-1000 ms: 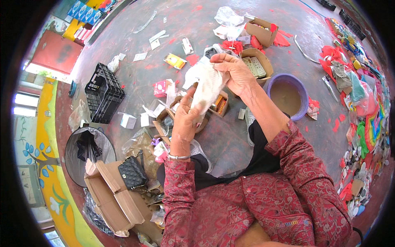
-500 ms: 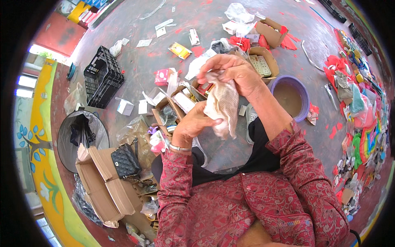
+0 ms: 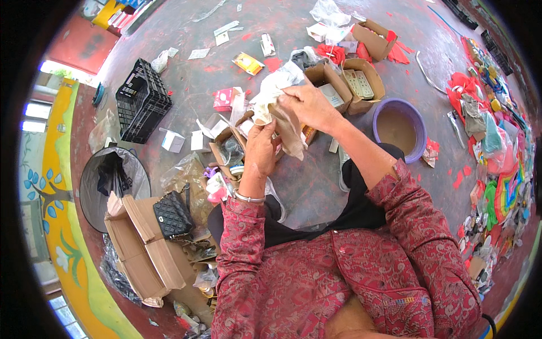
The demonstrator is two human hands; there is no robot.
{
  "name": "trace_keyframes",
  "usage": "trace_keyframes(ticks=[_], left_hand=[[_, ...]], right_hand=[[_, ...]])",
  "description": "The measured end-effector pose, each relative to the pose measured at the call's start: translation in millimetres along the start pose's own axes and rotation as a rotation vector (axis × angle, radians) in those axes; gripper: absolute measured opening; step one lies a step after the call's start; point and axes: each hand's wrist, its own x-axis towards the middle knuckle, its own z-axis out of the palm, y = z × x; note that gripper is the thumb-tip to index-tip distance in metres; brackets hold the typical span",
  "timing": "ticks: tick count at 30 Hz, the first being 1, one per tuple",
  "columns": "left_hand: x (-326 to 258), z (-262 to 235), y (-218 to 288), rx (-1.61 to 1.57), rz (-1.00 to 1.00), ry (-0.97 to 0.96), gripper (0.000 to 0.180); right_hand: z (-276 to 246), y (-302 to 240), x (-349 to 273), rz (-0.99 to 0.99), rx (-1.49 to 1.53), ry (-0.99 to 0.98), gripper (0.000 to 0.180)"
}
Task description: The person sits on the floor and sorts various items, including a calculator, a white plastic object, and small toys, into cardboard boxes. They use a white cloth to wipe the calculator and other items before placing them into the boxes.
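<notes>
My left hand pinches the lower left part of a thin, crumpled whitish-beige cloth. My right hand grips the same cloth from the upper right, so it hangs bunched between both hands. Whether it is woven fabric or soft paper is hard to tell. Just beyond the fingers is a white plastic sheet or bag, which partly merges with the cloth in view. Below the hands sit open cardboard boxes, one holding a dark wrapped item.
A purple tub of murky water stands to the right. Ahead are a carton with a beige keypad-like device and scattered packets. At left are a black crate, a lined bin, a black quilted handbag and a flattened carton.
Both hands have shifted left, the right one also down and the left one up. The cloth has been turned and bunched, with its hanging end now higher and further left.
</notes>
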Motion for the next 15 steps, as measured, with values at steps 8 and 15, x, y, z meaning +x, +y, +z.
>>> trace_keyframes(ticks=[8, 15], left_hand=[[5.0, -25.8, 9.8, -0.689, -0.074, -0.371, 0.041], [-13.5, -9.1, 14.6, -0.352, 0.08, -0.249, 0.041]], right_hand=[[-6.7, 16.1, 12.5, 0.415, 1.194, 0.05, 0.023], [-2.4, 12.6, 11.0, 0.311, 1.16, -0.113, 0.037]])
